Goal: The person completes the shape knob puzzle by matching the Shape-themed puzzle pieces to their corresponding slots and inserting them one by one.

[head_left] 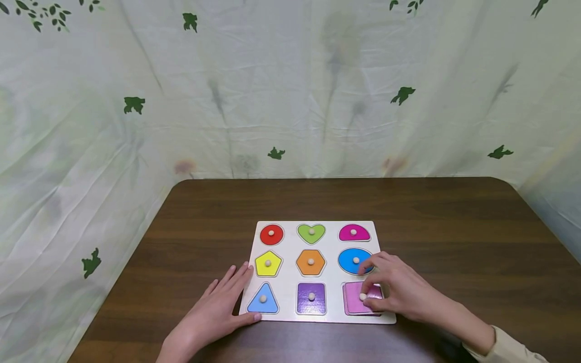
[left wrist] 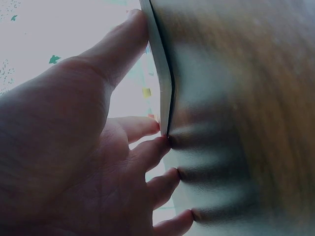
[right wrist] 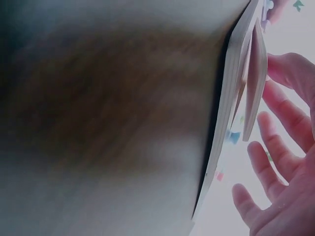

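Note:
A white peg puzzle board lies on the table. My left hand rests at its left edge, fingers extended, with the thumb at the near corner. In the left wrist view, those fingertips touch the board's side and the tabletop. At the board's near right corner, my right hand pinches the small round knob of a pink square piece between thumb and index finger. This piece sits slightly askew over its recess; the right wrist view shows the piece tilted, one edge raised off the board.
Other knobbed pieces lie in their recesses, including a purple square, blue oval, orange hexagon and blue triangle. Around the board spreads a dark wooden table. Behind it hangs a pale leaf-patterned cloth.

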### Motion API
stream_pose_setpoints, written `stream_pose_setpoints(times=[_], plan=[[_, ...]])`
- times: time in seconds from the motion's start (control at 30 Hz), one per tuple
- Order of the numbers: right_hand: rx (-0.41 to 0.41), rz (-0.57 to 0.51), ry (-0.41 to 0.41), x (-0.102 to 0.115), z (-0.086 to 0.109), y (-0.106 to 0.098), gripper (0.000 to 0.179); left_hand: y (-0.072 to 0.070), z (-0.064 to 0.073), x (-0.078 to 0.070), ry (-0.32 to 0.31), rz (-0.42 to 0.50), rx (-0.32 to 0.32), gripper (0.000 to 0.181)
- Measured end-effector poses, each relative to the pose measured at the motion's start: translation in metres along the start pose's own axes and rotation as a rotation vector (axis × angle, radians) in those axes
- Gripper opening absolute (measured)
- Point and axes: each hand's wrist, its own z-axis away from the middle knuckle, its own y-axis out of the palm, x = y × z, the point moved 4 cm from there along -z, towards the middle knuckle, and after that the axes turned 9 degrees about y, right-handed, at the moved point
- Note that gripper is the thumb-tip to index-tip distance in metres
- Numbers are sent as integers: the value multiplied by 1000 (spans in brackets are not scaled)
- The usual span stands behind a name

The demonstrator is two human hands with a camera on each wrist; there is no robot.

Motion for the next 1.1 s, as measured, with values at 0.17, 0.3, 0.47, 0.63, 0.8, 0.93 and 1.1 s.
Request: stream_pose_setpoints(times=[0.17, 0.3, 0.47, 0.63, 0.8, 0.93, 1.1], plan=[[7, -1, -23, 3, -3, 3, 24, 0, 0, 1, -12, 0, 7, 103], [9, -6, -17, 4, -4, 5, 22, 1, 0, 1, -15, -3, 7, 104], [20, 2, -19, 5, -5, 6, 23, 1, 0, 1, -19, -3, 10, 104], [43, -15, 13, 5, -4, 6, 22, 1, 0, 0, -10, 0, 2, 103], [77, -45, 93, 5, -3, 6, 20, 1, 0, 1, -6, 6, -3, 103], [83, -42, 136, 6, -2, 7, 20, 1, 0, 2, -18, 8, 4, 104], [81, -11, 178, 7, -2, 7, 22, 2, 0, 3, -35, 18, 15, 105]])
